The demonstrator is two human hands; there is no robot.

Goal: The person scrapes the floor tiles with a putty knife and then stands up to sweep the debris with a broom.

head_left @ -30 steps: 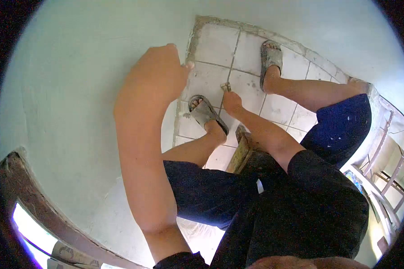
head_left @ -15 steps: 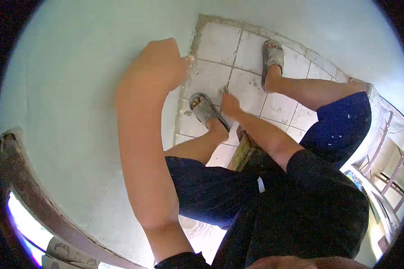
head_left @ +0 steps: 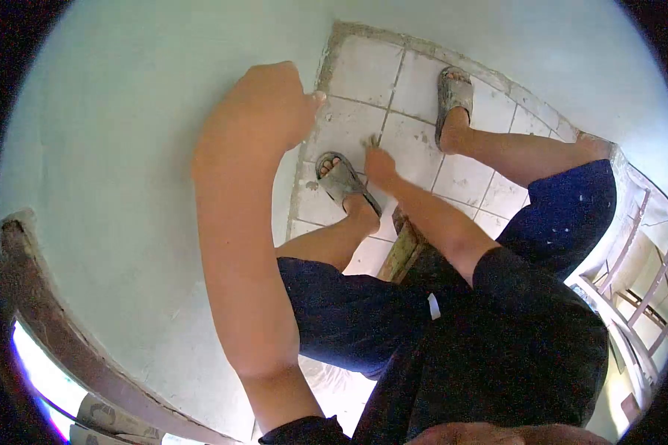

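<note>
Raised close to the pale green wall (head_left: 119, 163), my left hand (head_left: 263, 107) is closed, its back toward me. A light tip shows at its right side by the thumb; whatever the fingers hold is hidden. My right hand (head_left: 381, 167) is lower, closed over the tiled floor (head_left: 349, 126) between my feet. A small brownish piece (head_left: 372, 141) sticks out above its fingers, too small and blurred to name.
My feet wear dusty grey slippers (head_left: 341, 180) on the tiles. Beneath me is a worn wooden piece (head_left: 401, 252). A brown edge (head_left: 52, 311) runs along the wall at lower left. Metal bars (head_left: 638, 267) stand at the right.
Both hands stay closed and have shifted only slightly. The small piece at my right hand shows a little more clearly. The whole view has moved slightly.
</note>
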